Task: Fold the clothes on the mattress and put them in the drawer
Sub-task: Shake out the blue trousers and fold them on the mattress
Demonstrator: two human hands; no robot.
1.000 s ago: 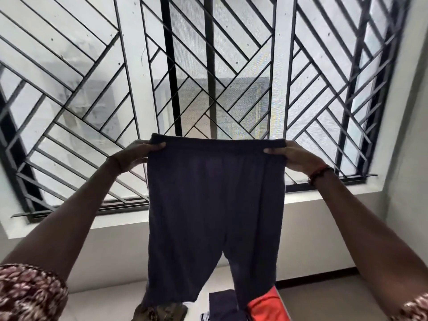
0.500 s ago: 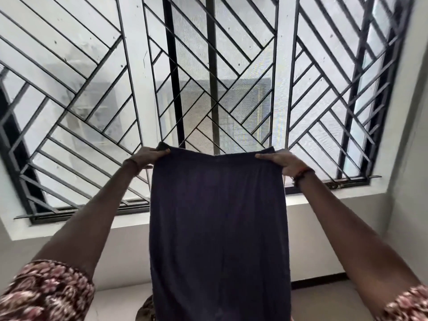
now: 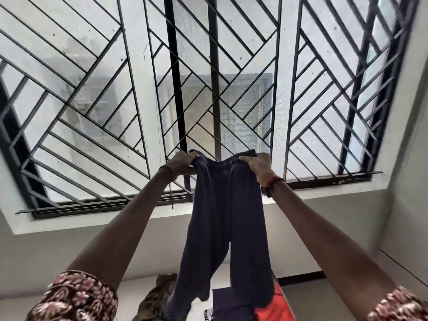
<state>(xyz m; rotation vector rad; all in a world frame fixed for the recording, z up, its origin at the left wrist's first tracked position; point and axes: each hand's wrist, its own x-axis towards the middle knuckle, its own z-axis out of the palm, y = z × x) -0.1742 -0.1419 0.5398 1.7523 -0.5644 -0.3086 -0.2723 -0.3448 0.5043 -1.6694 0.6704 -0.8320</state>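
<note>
I hold a pair of dark navy pants [image 3: 228, 218] up in the air in front of the window. My left hand [image 3: 183, 164] grips the left end of the waistband and my right hand [image 3: 257, 166] grips the right end, the two hands close together so the waistband sags and bunches between them. Both legs hang straight down. Below them lie other clothes: an olive patterned garment [image 3: 155, 297], a dark folded piece [image 3: 229, 304] and an orange-red one [image 3: 275, 306]. The mattress under them and the drawer are out of view.
A large window with a black diagonal metal grille [image 3: 97, 126] fills the wall ahead, with a white sill [image 3: 69, 221] below it. A white wall runs along the right side [image 3: 412, 181].
My hands have come closer together, so the waistband that was stretched wide is now slack and narrow. The pants' two legs hang apart again.
</note>
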